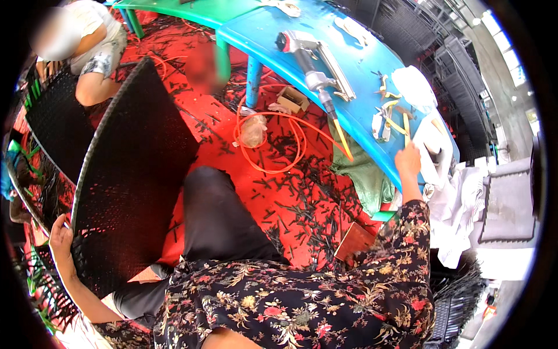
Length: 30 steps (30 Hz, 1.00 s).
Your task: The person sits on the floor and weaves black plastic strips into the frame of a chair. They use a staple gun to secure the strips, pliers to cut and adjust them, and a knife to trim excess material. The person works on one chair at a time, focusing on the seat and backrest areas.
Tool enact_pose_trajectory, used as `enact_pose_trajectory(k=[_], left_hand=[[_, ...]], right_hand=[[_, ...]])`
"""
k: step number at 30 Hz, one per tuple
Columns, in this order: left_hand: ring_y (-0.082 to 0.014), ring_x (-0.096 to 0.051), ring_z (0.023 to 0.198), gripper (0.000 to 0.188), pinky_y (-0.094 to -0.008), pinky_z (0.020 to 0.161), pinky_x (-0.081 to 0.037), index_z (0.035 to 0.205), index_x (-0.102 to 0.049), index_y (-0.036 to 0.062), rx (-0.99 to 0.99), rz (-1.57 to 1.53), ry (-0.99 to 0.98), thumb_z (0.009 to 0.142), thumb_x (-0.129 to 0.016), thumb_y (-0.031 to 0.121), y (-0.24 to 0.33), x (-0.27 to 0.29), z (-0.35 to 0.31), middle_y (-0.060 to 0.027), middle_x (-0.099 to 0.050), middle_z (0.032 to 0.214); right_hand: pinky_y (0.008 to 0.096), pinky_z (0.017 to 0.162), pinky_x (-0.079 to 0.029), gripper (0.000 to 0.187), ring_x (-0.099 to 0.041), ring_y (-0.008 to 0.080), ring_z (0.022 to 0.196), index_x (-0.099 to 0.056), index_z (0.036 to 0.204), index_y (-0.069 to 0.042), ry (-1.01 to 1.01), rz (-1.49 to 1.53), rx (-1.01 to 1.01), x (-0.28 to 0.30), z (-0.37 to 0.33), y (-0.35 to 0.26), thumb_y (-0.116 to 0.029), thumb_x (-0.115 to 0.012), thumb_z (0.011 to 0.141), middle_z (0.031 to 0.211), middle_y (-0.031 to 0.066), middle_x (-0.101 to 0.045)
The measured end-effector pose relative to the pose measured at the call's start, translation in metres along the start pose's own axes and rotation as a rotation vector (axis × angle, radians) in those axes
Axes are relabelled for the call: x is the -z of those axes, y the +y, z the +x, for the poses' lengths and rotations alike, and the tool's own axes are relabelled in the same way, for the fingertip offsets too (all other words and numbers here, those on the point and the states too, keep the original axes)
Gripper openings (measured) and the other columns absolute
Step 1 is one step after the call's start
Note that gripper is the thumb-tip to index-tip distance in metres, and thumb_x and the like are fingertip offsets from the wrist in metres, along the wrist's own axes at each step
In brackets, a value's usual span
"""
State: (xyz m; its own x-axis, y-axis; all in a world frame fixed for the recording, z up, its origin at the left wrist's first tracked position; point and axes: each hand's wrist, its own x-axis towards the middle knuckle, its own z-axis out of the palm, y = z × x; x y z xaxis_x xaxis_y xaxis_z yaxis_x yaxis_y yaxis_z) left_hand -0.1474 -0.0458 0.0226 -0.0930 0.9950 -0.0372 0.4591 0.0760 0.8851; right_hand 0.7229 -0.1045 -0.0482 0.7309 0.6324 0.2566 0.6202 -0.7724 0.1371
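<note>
At far left, our left hand has its fingers bent over the near rim of a panel, black and woven, which stands tilted beside our left leg. Above it, a co-worker sits low behind a second dark panel. At centre, black scraps litter the red floor; there we see an orange hose lying in loops around a clear bag, with a small open carton just above. To the right, the blue table carries an air gun and pliers. At the table's edge, our right hand is closed about a yellow handle; we cannot make out the tool's kind at this size. White cloth lies just beside that hand.
</note>
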Motion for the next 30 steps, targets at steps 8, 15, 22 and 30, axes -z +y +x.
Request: enact_pose_trajectory(k=[8, 15, 22, 30], left_hand=[[-0.0183, -0.060, 0.098, 0.055, -0.0304, 0.087, -0.045, 0.126, -0.049, -0.0003, -0.135, 0.007, 0.113, 0.075, -0.065, 0.014, -0.011, -0.047, 0.004, -0.0109, -0.061, 0.111], [-0.0152, -0.061, 0.070, 0.067, -0.0283, 0.066, -0.047, 0.125, -0.047, -0.0056, -0.127, 0.102, 0.148, 0.065, -0.071, 0.010, 0.001, -0.063, -0.008, -0.0130, -0.067, 0.075], [-0.0143, -0.061, 0.079, 0.069, -0.0279, 0.074, -0.048, 0.131, -0.039, -0.0061, -0.187, 0.002, 0.127, 0.067, -0.065, -0.003, -0.001, -0.072, 0.010, -0.0095, -0.066, 0.087], [-0.0197, -0.064, 0.077, 0.071, -0.0304, 0.072, -0.049, 0.131, -0.040, -0.0046, -0.252, 0.121, 0.180, 0.065, -0.066, -0.004, 0.022, -0.085, 0.010, -0.0135, -0.066, 0.082]], right_hand=[[0.0483, 0.079, -0.048, 0.048, -0.061, 0.0424, 0.090, -0.049, 0.119, 0.005, 0.097, 0.093, 0.076, -0.084, 0.071, 0.080, -0.022, -0.053, 0.080, 0.096, 0.0257, -0.063], [0.0463, 0.076, -0.050, 0.046, -0.064, 0.0397, 0.085, -0.048, 0.118, 0.010, 0.440, 0.532, -0.177, 0.002, 0.104, -0.023, -0.020, -0.055, 0.084, 0.101, 0.0258, -0.062], [0.0275, 0.049, -0.046, 0.048, -0.054, 0.0153, 0.061, -0.038, 0.130, -0.010, -0.787, 1.589, 0.669, 0.085, 0.020, -0.155, -0.020, -0.057, 0.087, 0.085, 0.0053, -0.056], [0.0196, 0.051, -0.042, 0.053, -0.048, 0.0052, 0.058, -0.036, 0.136, -0.002, -0.955, 1.158, 1.330, 0.204, -0.240, -0.312, -0.003, -0.052, 0.085, 0.086, 0.0043, -0.058]])
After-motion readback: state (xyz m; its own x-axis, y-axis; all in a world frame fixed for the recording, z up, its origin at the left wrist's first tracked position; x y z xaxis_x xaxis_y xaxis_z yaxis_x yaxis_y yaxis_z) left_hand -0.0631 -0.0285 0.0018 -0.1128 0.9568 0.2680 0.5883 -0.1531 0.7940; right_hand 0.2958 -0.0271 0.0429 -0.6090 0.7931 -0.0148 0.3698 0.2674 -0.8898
